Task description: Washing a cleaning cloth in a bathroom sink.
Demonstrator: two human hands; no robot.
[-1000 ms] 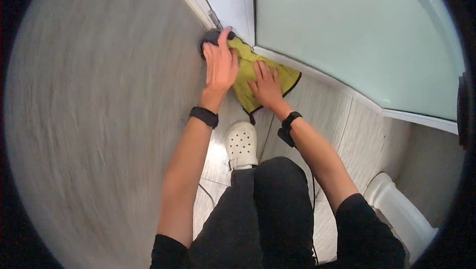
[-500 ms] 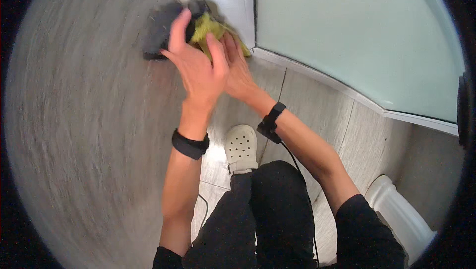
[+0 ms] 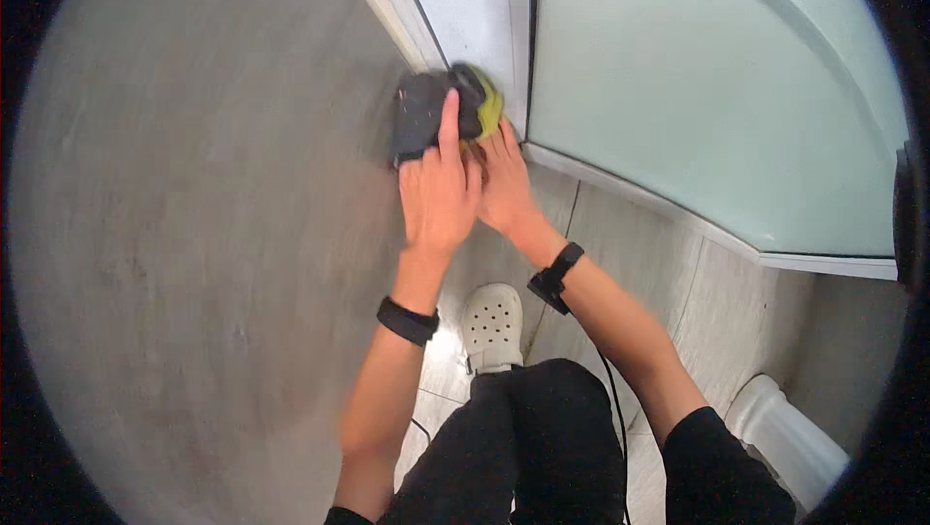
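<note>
A dark grey, flat, cloth-like piece flecked with light bits (image 3: 420,110) is at the foot of the door frame. A yellow-green cloth part (image 3: 492,110) shows at its right side, with a black fold between them. Over the near edge of the dark piece lies my left hand (image 3: 438,198), one finger stretched along its top and the others bent around the edge. Close on its right, my right hand (image 3: 506,181) presses its fingers together against the yellow-green part. The undersides of the cloth and some fingertips are hidden.
The white door frame (image 3: 418,16) rises beyond my hands. A frosted glass panel (image 3: 697,89) with a white bottom rail curves off to the right. Below are my cream clog (image 3: 492,326) and the grey floor tiles (image 3: 630,225). A white pedestal-like base (image 3: 790,438) stands at lower right.
Both hands and the cloth have shifted right, closer against the door frame. My left hand's raised fingers have come down onto the dark piece. The view has also shifted slightly.
</note>
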